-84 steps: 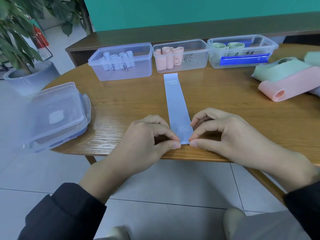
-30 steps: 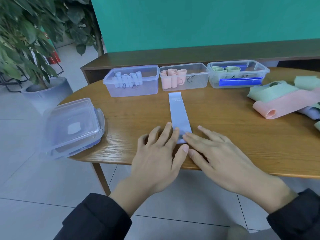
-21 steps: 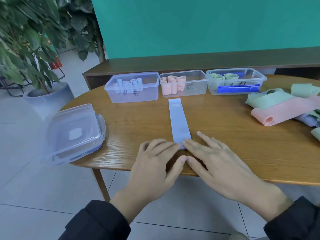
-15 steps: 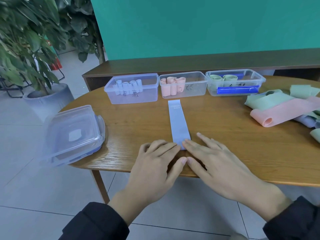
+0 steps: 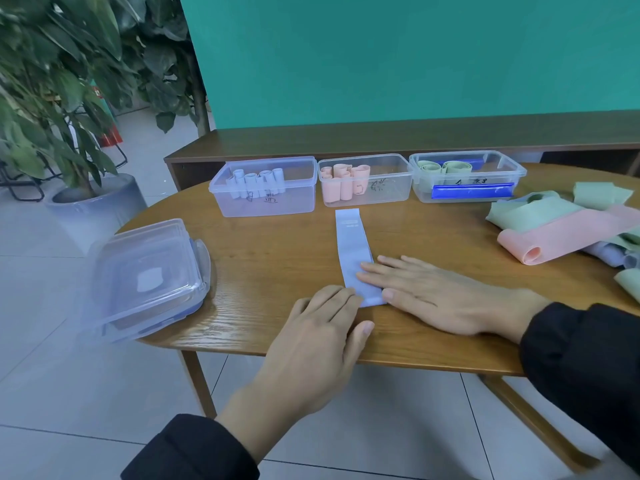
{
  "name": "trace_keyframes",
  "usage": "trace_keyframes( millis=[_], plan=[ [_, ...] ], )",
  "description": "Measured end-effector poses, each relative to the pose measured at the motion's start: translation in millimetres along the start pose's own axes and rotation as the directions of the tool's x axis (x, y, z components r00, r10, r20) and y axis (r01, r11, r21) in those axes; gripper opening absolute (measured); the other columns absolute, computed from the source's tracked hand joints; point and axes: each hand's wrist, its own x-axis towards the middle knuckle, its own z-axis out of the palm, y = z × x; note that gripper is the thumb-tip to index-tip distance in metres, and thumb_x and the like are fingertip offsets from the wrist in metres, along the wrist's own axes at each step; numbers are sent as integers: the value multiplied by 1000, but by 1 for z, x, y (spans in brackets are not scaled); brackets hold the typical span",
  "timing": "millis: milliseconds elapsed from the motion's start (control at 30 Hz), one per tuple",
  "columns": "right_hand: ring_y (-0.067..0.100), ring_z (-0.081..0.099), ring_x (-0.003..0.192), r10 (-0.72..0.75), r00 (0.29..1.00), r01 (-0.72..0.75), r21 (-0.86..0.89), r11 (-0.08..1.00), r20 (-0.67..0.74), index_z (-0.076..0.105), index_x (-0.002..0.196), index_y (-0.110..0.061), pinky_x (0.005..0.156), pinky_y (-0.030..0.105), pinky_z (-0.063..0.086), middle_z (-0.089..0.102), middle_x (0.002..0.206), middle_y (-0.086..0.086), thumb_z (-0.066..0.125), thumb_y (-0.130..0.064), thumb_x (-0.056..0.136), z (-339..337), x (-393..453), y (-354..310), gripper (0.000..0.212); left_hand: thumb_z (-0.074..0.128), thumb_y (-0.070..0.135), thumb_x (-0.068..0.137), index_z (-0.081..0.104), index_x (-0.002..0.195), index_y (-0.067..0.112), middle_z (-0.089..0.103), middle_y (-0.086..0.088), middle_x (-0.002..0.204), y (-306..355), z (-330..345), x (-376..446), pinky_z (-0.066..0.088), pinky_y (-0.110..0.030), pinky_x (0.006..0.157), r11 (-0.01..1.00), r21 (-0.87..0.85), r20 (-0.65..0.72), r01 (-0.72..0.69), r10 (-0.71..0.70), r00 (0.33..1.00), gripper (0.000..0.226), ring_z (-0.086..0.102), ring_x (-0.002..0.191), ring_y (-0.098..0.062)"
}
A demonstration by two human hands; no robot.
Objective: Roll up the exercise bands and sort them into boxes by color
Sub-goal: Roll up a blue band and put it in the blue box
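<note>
Rolling the flat pale lavender rubber exercise band (image 5: 353, 247) well, in my judgement, means curling its near end into a tight, even first turn and keeping both edges square so the coil does not drift sideways. Both hands lie flat with straight fingers: the left hand (image 5: 320, 336) touches the band's near left corner, and the right hand (image 5: 433, 294) presses across the band's near end from its right side; neither grips it. No roll shows yet at that end. The band stretches as a smooth, narrow strip with faint print near its far end, pointing at the clear plastic box of pink rolls (image 5: 365, 180). Left of that box stands the clear plastic box of lavender rolls (image 5: 263, 190), likely this band's destination; right of it, the clear plastic box of green rolls (image 5: 465, 180).
</note>
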Motion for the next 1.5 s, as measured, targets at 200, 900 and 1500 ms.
trace_keyframes(
  millis=[200, 900, 1500],
  plan=[
    [-14, -13, 146, 19, 998, -17, 25, 1000, -60, 11, 157, -48, 126, 29, -5, -3, 162, -34, 5, -66, 96, -4, 18, 15, 64, 16, 65, 102, 47, 148, 16, 49, 7, 150, -1, -4, 9, 25, -24, 106, 998, -19, 128, 60, -57, 990, 73, 30, 141, -7],
    [-1, 11, 151, 54, 983, -46, 49, 998, -175, 30, 155, -38, 126, 29, 8, 24, 164, -18, 15, -68, 97, -6, 46, 27, 67, 15, 62, 102, 28, 158, 17, 24, 8, 164, -6, -9, 14, 13, -26, 119, 999, -28, 235, 19, -12, 972, 73, 13, 146, -5],
    [6, 10, 153, 160, 953, -143, 82, 986, -256, 31, 156, -36, 126, 39, 14, 13, 167, -17, 23, -74, 94, -25, 106, 61, 73, 28, 65, 101, 18, 161, 29, 11, 16, 168, -14, -18, 24, 15, -24, 114, 995, -78, 293, 60, -35, 955, 71, 6, 148, 2]
  ],
)
